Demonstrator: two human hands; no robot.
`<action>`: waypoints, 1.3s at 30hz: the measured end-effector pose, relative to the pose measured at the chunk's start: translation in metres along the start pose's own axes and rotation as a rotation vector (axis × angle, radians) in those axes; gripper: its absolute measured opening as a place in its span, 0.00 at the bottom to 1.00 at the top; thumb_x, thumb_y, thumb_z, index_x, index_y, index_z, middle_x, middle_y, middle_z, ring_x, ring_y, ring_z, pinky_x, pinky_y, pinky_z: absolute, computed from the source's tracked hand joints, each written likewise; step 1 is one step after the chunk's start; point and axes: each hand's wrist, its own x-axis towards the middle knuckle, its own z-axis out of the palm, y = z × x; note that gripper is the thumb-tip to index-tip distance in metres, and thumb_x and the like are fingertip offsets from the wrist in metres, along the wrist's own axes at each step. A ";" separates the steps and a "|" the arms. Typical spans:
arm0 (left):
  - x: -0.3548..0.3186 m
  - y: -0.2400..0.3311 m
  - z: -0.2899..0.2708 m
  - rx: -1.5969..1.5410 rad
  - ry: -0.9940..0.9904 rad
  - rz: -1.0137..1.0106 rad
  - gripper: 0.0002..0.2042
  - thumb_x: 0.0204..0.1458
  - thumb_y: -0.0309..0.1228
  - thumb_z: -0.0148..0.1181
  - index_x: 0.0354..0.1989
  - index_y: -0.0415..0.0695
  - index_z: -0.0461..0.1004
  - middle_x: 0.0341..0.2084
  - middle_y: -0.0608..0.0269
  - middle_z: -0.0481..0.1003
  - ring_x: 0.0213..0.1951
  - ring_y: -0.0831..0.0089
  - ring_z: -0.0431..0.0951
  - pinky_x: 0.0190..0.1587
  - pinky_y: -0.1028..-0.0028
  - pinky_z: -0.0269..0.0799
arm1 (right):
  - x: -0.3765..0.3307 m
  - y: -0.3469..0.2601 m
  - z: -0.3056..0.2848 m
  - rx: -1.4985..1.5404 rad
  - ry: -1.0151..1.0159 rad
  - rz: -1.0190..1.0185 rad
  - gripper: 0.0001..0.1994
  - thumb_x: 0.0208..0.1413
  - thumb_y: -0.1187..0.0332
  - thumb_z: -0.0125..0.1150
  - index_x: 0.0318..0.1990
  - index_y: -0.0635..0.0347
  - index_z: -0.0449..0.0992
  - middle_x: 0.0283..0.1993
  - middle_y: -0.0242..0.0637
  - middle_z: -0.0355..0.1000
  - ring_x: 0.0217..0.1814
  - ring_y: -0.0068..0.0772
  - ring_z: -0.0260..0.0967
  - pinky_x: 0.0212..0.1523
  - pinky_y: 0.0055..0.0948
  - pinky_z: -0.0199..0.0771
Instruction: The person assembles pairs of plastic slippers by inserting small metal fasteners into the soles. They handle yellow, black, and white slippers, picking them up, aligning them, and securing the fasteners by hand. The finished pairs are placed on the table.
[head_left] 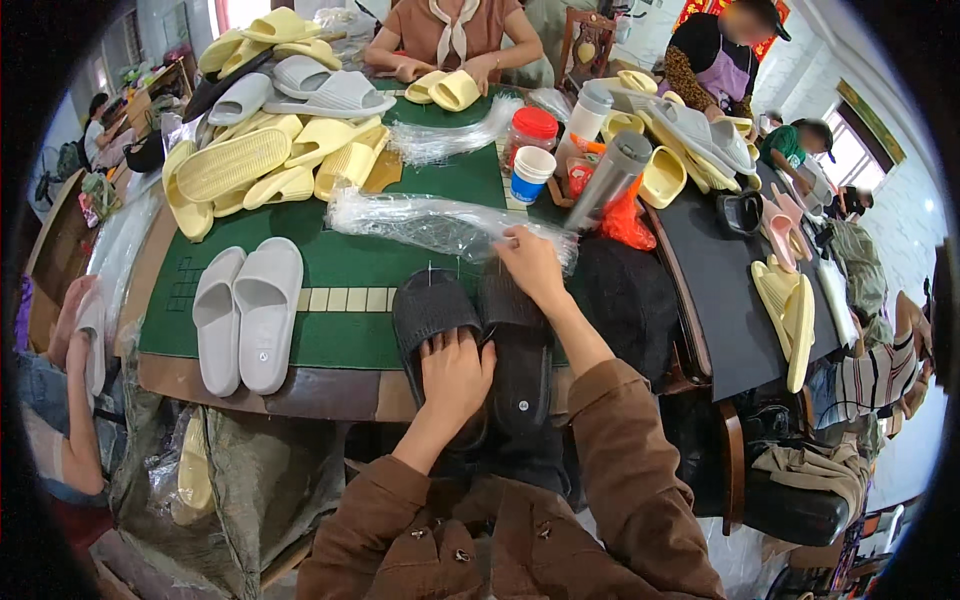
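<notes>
At the near edge of the green-topped table (pixel 330 262), the left hand (pixel 455 375) presses flat on the black foam slippers (pixel 470 320) while the right hand (pixel 532 266) pinches their toe end; they look light, pliable, best gripped across the strap.

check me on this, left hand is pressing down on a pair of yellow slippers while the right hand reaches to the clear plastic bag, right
Not quite: the head view shows the slippers under the left hand are black, not yellow. The right hand does reach to the clear plastic bag.
</notes>
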 end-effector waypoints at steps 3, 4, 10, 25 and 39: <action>-0.001 0.000 0.000 -0.002 0.014 0.013 0.17 0.53 0.40 0.55 0.34 0.33 0.74 0.35 0.46 0.74 0.42 0.50 0.74 0.47 0.54 0.64 | 0.009 0.003 0.011 0.063 -0.046 -0.001 0.09 0.50 0.67 0.60 0.36 0.62 0.79 0.33 0.47 0.78 0.37 0.47 0.77 0.41 0.39 0.74; 0.000 0.001 0.000 -0.008 0.016 0.019 0.17 0.53 0.40 0.55 0.34 0.33 0.73 0.35 0.46 0.74 0.41 0.50 0.73 0.47 0.54 0.64 | 0.009 0.006 0.013 0.112 -0.058 -0.018 0.09 0.49 0.68 0.60 0.36 0.63 0.79 0.33 0.47 0.78 0.37 0.47 0.77 0.41 0.39 0.74; -0.002 -0.002 0.000 -0.032 -0.032 -0.009 0.19 0.55 0.41 0.53 0.36 0.32 0.73 0.36 0.45 0.73 0.43 0.48 0.72 0.49 0.53 0.63 | 0.006 -0.012 0.016 0.244 -0.217 -0.062 0.10 0.50 0.70 0.57 0.39 0.63 0.79 0.30 0.45 0.78 0.35 0.40 0.77 0.39 0.35 0.75; -0.002 -0.004 0.002 -0.008 0.004 0.016 0.18 0.53 0.41 0.57 0.35 0.34 0.73 0.33 0.46 0.74 0.39 0.51 0.74 0.45 0.55 0.65 | 0.012 -0.026 0.050 0.161 -0.376 -0.073 0.11 0.57 0.68 0.47 0.34 0.62 0.77 0.33 0.53 0.76 0.39 0.58 0.73 0.44 0.48 0.71; 0.033 0.012 -0.081 -0.216 0.151 0.158 0.08 0.51 0.29 0.60 0.37 0.40 0.74 0.31 0.56 0.75 0.34 0.56 0.76 0.38 0.62 0.71 | -0.019 -0.014 0.001 0.584 -0.158 0.033 0.09 0.60 0.68 0.54 0.37 0.64 0.76 0.26 0.33 0.73 0.25 0.20 0.68 0.28 0.24 0.68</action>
